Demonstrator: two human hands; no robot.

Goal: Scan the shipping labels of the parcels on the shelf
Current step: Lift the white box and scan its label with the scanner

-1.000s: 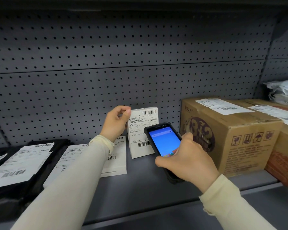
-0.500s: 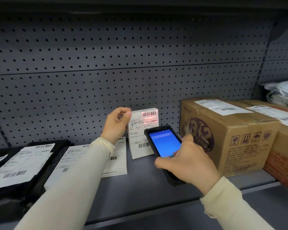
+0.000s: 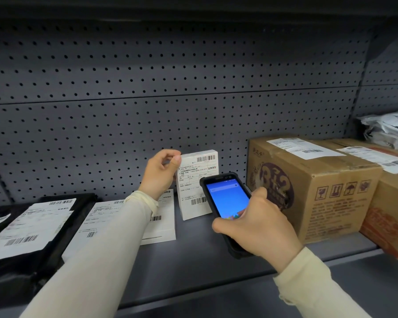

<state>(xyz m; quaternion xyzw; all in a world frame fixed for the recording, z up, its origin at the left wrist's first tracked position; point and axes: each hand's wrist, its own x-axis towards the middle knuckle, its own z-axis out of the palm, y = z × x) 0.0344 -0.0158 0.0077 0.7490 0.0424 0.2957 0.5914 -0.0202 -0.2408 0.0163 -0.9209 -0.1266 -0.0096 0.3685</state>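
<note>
- Head view: the left hand [image 3: 160,174] pinches the top left corner of a small white parcel [image 3: 197,184], holding it upright on the grey shelf [image 3: 193,255] with its label facing outward
- Right hand [image 3: 255,228] is wrapped around a handheld scanner [image 3: 226,203], blue screen up, its top end just in front of the label's lower right
- Parcel's long axis runs vertically; one barcode sits near the top edge, another near the bottom beside the scanner's nose
- Scanner lies below and right of the upper barcode, so I judge a slight tilt upward decides the read
- Brown carton [image 3: 308,187] stands just right, flat black parcels [image 3: 28,228] left, likely next
</note>
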